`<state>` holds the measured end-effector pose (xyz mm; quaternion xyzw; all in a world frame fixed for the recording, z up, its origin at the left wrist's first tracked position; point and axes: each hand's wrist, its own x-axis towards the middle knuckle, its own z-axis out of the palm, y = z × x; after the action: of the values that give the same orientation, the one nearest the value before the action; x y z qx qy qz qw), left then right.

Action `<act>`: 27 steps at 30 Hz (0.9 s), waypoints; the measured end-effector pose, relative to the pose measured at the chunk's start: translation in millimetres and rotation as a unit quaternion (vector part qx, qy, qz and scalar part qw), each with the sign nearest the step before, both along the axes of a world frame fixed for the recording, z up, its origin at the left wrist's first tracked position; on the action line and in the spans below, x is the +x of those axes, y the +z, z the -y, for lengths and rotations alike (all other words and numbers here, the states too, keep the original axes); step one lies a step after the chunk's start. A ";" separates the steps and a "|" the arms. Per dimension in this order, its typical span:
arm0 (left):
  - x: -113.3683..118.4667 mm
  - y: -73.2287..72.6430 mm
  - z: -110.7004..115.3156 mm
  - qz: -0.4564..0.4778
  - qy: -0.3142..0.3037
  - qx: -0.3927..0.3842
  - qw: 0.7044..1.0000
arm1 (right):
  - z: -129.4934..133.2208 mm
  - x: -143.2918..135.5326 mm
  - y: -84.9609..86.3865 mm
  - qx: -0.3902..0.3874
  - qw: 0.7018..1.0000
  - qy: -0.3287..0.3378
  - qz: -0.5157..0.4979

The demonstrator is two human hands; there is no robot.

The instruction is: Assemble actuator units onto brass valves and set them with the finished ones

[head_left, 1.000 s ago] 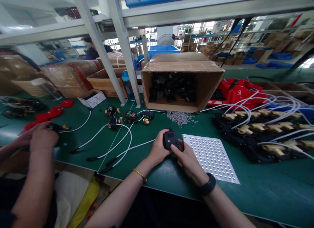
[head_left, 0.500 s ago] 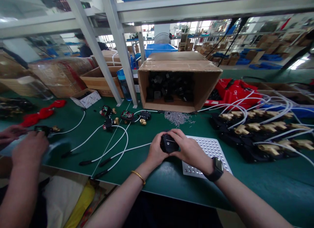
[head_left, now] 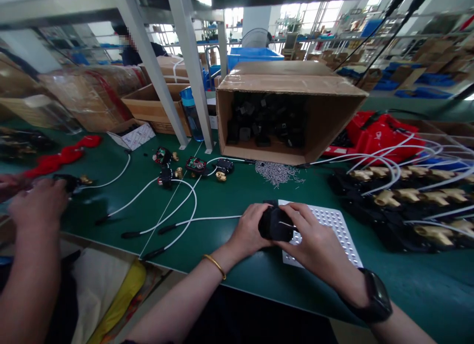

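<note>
I see bare green tabletop (head_left: 237, 196) between the white dotted tray (head_left: 333, 230) and the open cardboard box (head_left: 289, 112) behind it, except for a pile of little pins (head_left: 277, 172). Left of the tray, white cables (head_left: 174, 210) cross the way. Right of it, black and brass parts (head_left: 400, 206) crowd close.

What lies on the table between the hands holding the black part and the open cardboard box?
In the head view, a heap of small metal pins lies on the green table; otherwise bare.
</note>
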<state>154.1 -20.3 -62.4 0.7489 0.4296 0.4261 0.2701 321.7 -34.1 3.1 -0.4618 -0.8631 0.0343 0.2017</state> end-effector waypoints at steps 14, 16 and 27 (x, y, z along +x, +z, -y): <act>-0.2 0.0 6.4 0.008 0.062 -0.047 0.997 | -5.4 78.5 -48.3 -0.061 0.966 -0.234 -0.095; 0.5 -0.6 6.5 0.010 0.069 -0.051 0.996 | -0.1 76.2 -49.2 -0.052 0.919 -0.244 -0.306; 3.8 -2.9 6.2 0.015 0.086 -0.069 0.994 | 41.6 -20.5 -17.8 -0.275 0.647 -0.153 -0.694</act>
<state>157.9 -26.5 -65.3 0.6825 0.5161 0.4287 0.2899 301.3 -75.7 -14.7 -0.4625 -0.3384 0.5494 0.6081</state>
